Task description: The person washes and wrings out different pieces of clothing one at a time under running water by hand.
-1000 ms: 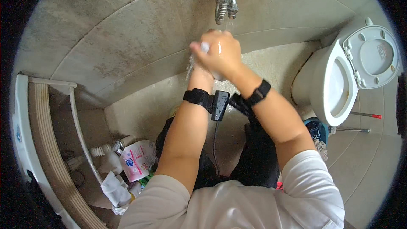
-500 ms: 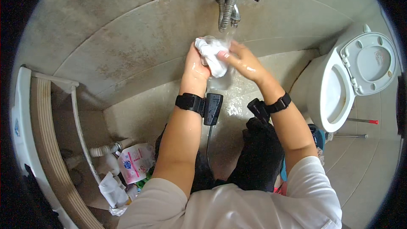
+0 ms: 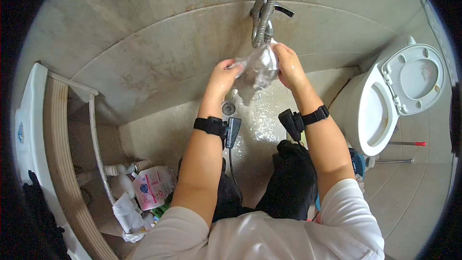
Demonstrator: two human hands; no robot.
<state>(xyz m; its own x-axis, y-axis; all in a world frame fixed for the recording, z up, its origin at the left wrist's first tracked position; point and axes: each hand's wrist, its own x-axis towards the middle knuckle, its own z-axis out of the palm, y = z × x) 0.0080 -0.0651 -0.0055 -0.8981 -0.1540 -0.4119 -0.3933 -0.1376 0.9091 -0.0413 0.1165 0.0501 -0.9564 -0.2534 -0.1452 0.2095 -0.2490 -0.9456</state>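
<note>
A wet white cloth [image 3: 263, 70] is stretched between my two hands, just below the metal tap [image 3: 269, 29]. Running water falls over it and blurs its lower folds. My left hand [image 3: 222, 79] grips the cloth's left end with closed fingers. At the other end, close under the spout, my right hand [image 3: 289, 66] pinches the cloth between thumb and fingers. Water splashes onto the shiny wet floor [image 3: 262, 127] beneath. Black straps with small black boxes sit on both of my wrists.
A flexible metal hose [image 3: 263, 12] hangs beside the tap. Below my left hand is a round floor drain [image 3: 228, 108]. A white toilet [image 3: 363, 115] with its lid raised stands at the right. On the left are a washbasin edge [image 3: 31, 110], a pipe and a pink-and-white packet [image 3: 153, 187].
My hands have moved apart, spreading the cloth that was bunched in my left hand. My right hand has risen nearer the spout. The drain has come into view.
</note>
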